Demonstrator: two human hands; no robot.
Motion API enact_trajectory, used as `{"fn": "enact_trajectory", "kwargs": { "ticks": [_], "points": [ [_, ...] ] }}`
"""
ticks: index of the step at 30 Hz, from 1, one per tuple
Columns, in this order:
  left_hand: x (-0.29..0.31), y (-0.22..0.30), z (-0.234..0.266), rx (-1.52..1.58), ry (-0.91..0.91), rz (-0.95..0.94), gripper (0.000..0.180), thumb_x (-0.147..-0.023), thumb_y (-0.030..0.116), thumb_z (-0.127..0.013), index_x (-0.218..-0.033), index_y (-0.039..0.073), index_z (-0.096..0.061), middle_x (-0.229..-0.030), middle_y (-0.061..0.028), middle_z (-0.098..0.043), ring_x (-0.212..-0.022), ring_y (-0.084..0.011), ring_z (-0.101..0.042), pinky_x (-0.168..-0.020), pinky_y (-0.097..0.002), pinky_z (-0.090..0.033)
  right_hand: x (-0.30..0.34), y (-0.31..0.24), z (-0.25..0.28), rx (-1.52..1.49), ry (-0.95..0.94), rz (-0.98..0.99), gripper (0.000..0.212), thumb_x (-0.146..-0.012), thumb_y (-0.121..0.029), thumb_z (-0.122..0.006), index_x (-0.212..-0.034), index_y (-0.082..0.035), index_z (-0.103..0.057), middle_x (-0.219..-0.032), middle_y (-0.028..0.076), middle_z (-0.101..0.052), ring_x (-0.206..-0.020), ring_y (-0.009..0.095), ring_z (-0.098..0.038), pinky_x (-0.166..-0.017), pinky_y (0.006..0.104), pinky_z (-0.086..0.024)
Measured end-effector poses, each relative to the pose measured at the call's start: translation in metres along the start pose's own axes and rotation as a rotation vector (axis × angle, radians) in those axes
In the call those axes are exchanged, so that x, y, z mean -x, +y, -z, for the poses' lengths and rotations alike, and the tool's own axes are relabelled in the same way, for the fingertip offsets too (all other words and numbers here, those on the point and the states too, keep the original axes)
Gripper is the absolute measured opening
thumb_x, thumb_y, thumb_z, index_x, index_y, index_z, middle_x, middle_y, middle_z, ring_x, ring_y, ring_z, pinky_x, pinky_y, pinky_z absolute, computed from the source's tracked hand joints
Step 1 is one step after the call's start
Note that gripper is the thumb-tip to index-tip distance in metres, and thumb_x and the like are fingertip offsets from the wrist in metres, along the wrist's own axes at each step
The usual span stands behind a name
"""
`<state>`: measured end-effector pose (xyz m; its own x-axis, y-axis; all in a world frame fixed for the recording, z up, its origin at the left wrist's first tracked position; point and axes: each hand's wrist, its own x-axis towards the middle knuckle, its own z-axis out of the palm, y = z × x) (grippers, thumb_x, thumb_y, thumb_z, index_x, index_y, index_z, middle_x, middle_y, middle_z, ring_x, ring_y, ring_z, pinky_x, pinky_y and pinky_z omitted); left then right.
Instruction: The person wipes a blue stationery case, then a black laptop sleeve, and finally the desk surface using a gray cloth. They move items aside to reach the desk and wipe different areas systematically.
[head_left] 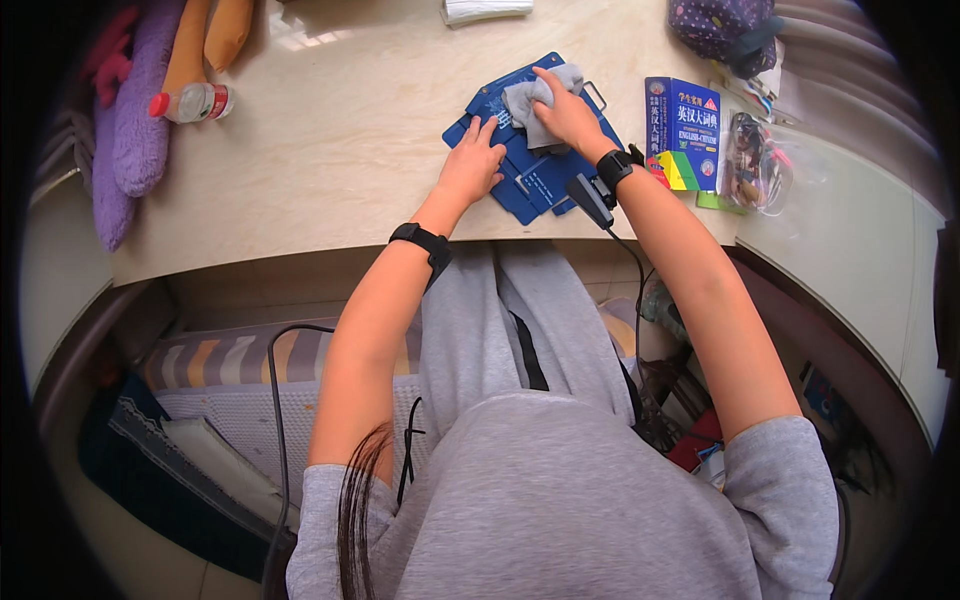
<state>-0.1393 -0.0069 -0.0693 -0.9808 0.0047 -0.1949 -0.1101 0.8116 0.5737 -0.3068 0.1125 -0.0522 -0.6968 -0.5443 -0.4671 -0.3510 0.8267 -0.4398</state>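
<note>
A flat blue case-like object (pixel 545 185) with white print and several panels lies askew near the table's front edge; its exact kind is unclear. Bunched in my right hand (pixel 570 117) is a grey cloth (pixel 525 105), pressed against the upper right part of the blue surface. My left hand (pixel 472 168) rests at the left edge of the blue object, its fingers apart and holding nothing. The cloth and my right hand cover part of the panels.
Right of the blue object stands a thick blue book (pixel 690 140), beside a clear plastic bag (pixel 750 165). A dotted bag (pixel 720 32) sits farther back. At left lie a bottle (pixel 197 103) and purple plush (pixel 143 120). A cable (pixel 640 262) hangs below my right wrist.
</note>
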Motion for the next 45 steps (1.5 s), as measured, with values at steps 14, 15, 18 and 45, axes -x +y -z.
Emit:
{"fn": "enact_trajectory", "kwargs": {
  "ticks": [14, 15, 18, 45],
  "points": [
    [-0.010, -0.042, 0.018, 0.376, -0.107, 0.030, 0.015, -0.068, -0.004, -0.058, -0.069, 0.001, -0.045, -0.133, -0.0120, -0.048, -0.123, -0.0293, -0.046, -0.082, -0.0370, -0.048, 0.068, -0.004, -0.022, 0.195, -0.319, 0.311, 0.054, -0.081, -0.024, -0.061, -0.131, -0.029, -0.041, -0.089, 0.019, -0.063, -0.088, 0.037, -0.062, -0.076, 0.0429, -0.050],
    [-0.009, -0.042, 0.017, 0.381, -0.105, 0.040, 0.014, -0.068, -0.005, -0.057, -0.070, 0.001, -0.045, -0.132, -0.0117, -0.050, -0.122, -0.0290, -0.047, -0.083, -0.0373, -0.048, 0.063, -0.007, -0.025, 0.094, -0.203, 0.300, 0.051, -0.082, -0.024, -0.061, -0.130, -0.026, -0.042, -0.088, 0.019, -0.063, -0.087, 0.037, -0.062, -0.075, 0.0432, -0.050],
    [-0.009, -0.043, 0.014, 0.462, -0.123, 0.082, 0.022, -0.069, -0.010, -0.057, -0.087, 0.001, -0.053, -0.103, -0.0144, -0.055, -0.122, -0.0300, -0.048, -0.087, -0.0390, -0.046, 0.048, -0.016, -0.037, 0.029, -0.139, 0.351, 0.042, -0.084, -0.023, -0.059, -0.123, -0.019, -0.044, -0.088, 0.018, -0.063, -0.084, 0.037, -0.061, -0.071, 0.0445, -0.049],
    [-0.010, -0.021, 0.019, 0.195, -0.236, 0.196, 0.064, -0.069, 0.000, -0.066, -0.130, 0.012, -0.050, -0.101, -0.0052, -0.062, -0.131, -0.0254, -0.039, -0.092, -0.0366, -0.044, 0.032, 0.011, -0.005, 0.109, -0.036, 0.327, 0.045, -0.082, -0.024, -0.060, -0.125, -0.022, -0.049, -0.094, 0.016, -0.066, -0.088, 0.035, -0.063, -0.074, 0.0434, -0.051]
  ]
}}
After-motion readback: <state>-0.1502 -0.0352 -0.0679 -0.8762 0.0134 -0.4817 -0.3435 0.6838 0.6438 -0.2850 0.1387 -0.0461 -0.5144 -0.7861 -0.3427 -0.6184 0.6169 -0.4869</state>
